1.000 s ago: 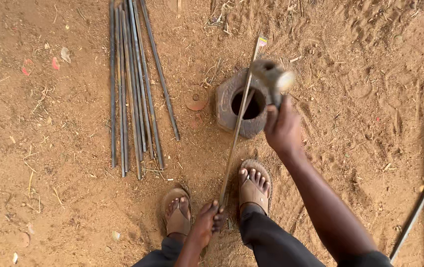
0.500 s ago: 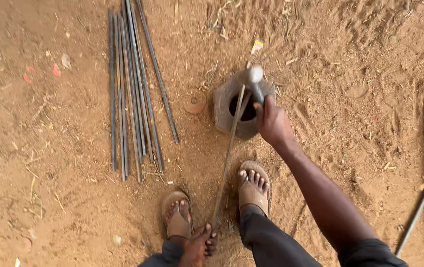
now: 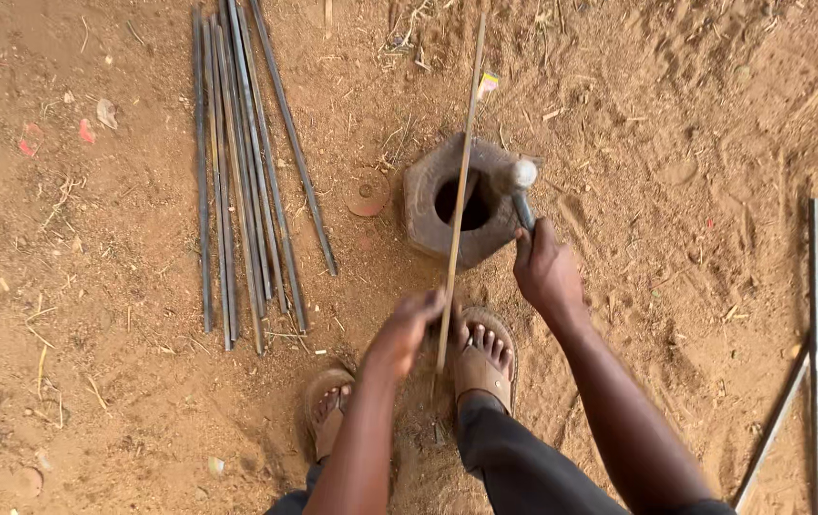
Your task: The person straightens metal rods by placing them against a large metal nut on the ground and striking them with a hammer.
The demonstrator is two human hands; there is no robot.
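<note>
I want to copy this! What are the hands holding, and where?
The left hand grips the thin metal rod near its lower end; the right hand holds the hammer by its handle.

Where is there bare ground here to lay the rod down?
Open dirt lies left of the bundle of rods, and between the metal block and the two bars at the right. It is crowded around the block, the hammer and the feet.

A thin rod (image 3: 460, 191) is gripped near its lower end by the left hand (image 3: 407, 331) and laid across a hollow block (image 3: 461, 200) on the dirt, while a hammer (image 3: 521, 191) is held over the block's rim by the right hand (image 3: 546, 272), with a bundle of rods (image 3: 242, 172) lying to the left.
</note>
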